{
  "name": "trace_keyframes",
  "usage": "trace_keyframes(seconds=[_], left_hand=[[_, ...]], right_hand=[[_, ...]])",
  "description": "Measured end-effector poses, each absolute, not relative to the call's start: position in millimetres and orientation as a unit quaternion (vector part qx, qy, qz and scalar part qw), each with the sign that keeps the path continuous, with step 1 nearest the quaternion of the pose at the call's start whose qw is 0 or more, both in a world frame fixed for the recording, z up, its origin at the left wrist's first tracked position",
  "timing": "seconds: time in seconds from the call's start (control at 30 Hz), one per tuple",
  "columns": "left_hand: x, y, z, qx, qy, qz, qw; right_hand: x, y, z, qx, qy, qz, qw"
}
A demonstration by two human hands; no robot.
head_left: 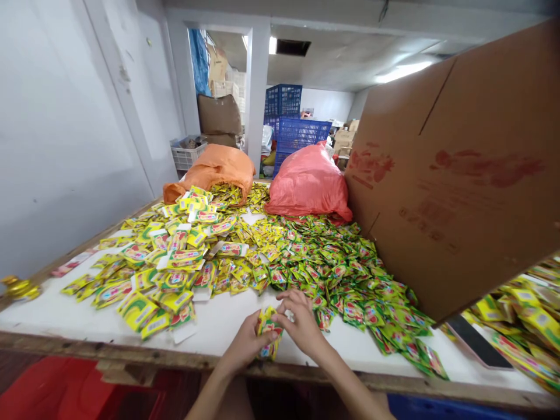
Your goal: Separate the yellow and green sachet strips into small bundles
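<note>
Left hand (245, 344) and right hand (301, 326) both grip a sachet stack (268, 333) above the near worktop (219, 326) edge

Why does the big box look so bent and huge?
Head view: the wide lens stretches the edges, so the box looms and leans; ceiling lights glare white; the sachets in the left hand and right hand look slightly soft.
</note>
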State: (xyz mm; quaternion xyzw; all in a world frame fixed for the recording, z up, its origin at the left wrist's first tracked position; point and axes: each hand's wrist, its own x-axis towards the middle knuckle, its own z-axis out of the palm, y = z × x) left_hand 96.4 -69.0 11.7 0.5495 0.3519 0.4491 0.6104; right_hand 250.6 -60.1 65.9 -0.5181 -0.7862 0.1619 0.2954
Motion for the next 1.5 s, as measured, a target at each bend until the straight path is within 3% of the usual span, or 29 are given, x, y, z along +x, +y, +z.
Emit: trace_keyframes(seconds=[0.33,0.53,0.63,0.77,0.97,1.2,1.5], left_hand=[[94.7,-71.7,4.9,0.579,0.372,0.489,0.536],[95.6,-76.8,14.3,0.553,0.382,0.486,0.558],[95.9,-80.9,17.5,0.541,0.387,0.496,0.558],[87.4,-87.7,20.8,0.556,0.45,0.522,0.464],[73.4,-90.1,31.7,0.613,0.454,0.442,0.473],[76.8,-86.8,29.5,0.574,0.424,0.524,0.465],[75.1,-93.0,41.3,0.626,0.457,0.501,0.385]], right_hand=[[244.4,-70.4,66.4,-0.471,-0.827,0.202,0.23],[250.5,-77.2,35.9,-0.463,-0.683,0.36,0.435],[249.4,-83.9,17.4,-0.454,-0.621,0.406,0.493],[241.7,-86.4,14.2,-0.458,-0.633,0.384,0.492],[233.8,-79.5,34.5,-0.429,-0.72,0.327,0.438],[233.1,-77.5,23.7,-0.464,-0.676,0.291,0.493],[230.7,-87.2,41.4,-0.431,-0.717,0.295,0.462]])
